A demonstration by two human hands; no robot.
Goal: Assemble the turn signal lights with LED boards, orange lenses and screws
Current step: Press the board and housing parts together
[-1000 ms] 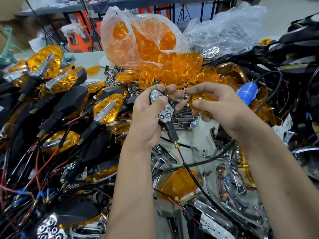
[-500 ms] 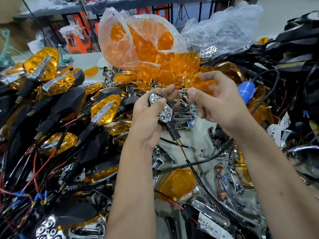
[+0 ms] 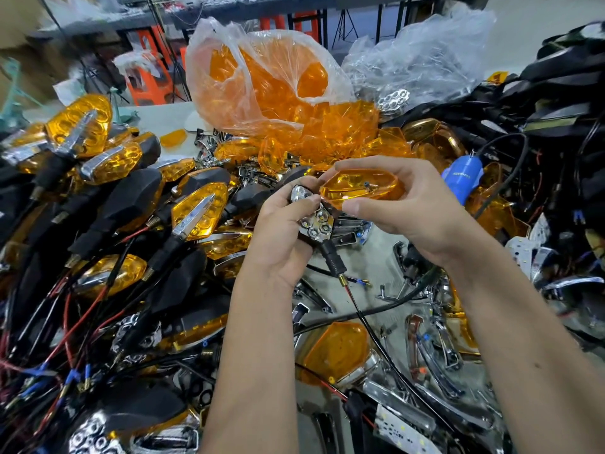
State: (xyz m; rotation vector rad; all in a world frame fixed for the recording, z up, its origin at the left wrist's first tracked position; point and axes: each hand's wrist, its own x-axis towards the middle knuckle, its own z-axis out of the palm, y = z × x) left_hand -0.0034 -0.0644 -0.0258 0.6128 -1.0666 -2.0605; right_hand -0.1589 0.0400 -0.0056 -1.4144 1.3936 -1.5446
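1. Housing (image 3: 313, 221) with reflector and LEDs already seated, gripped in left hand (image 3: 281, 234), thumb curled over its top; wire trailing down toward the bench
2. Orange lens (image 3: 360, 188) pinched between thumb and fingers of right hand (image 3: 409, 204), held just beside the housing, one end touching its upper edge, not yet seated
3. Left for this unit: lens pressed home, then screws; none visibly driven
4. Finished lights (image 3: 196, 214) heaped at left; bag of lenses (image 3: 262, 80) behind, plenty remaining
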